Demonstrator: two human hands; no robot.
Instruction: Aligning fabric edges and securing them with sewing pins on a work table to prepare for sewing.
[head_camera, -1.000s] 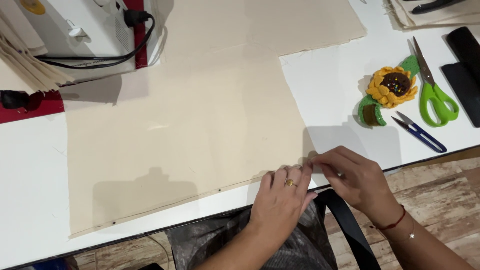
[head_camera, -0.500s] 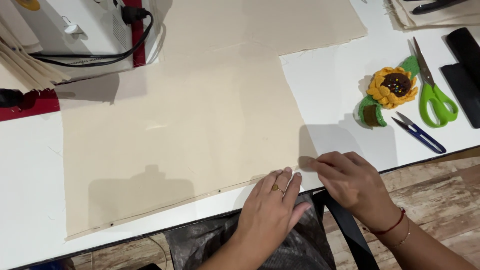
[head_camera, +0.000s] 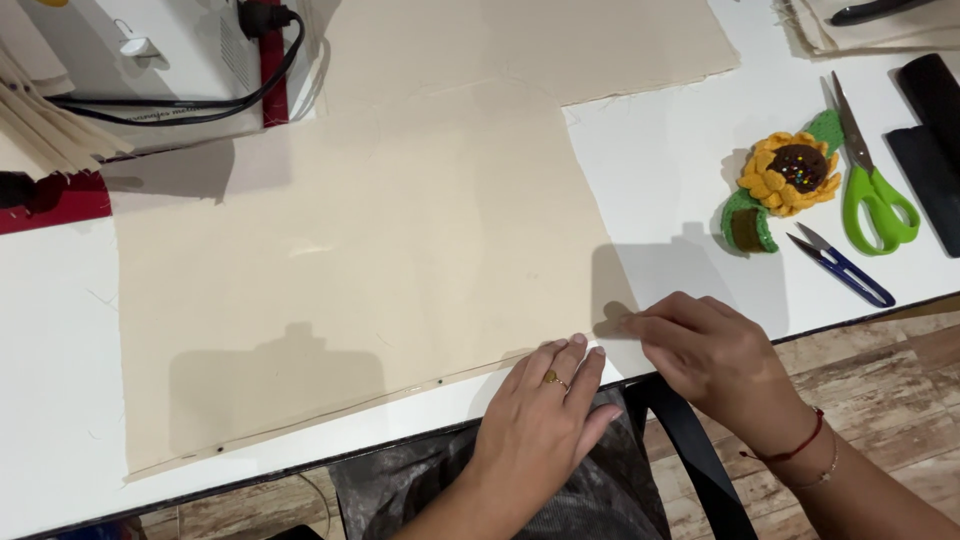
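The left hand (head_camera: 535, 430) lies flat, fingers straight and together, its grip slack and holding nothing; the fingertips press the near hem of the large beige cotton cloth panel (head_camera: 380, 260). At its 2 o'clock the right hand (head_camera: 715, 355) has its fingers drawn together at the cloth's near right corner; whether that grip pinches the edge cannot be told. The cloth spreads over the white worktop (head_camera: 660, 170) from 9 to 12 o'clock of the hands, with small dark pins along its hem. Near 1 o'clock lie a felt sunflower pincushion (head_camera: 785, 175), green-handled scissors (head_camera: 872, 195) and blue thread snips (head_camera: 840, 265). At 11 o'clock stands a white sewing machine (head_camera: 170, 50).
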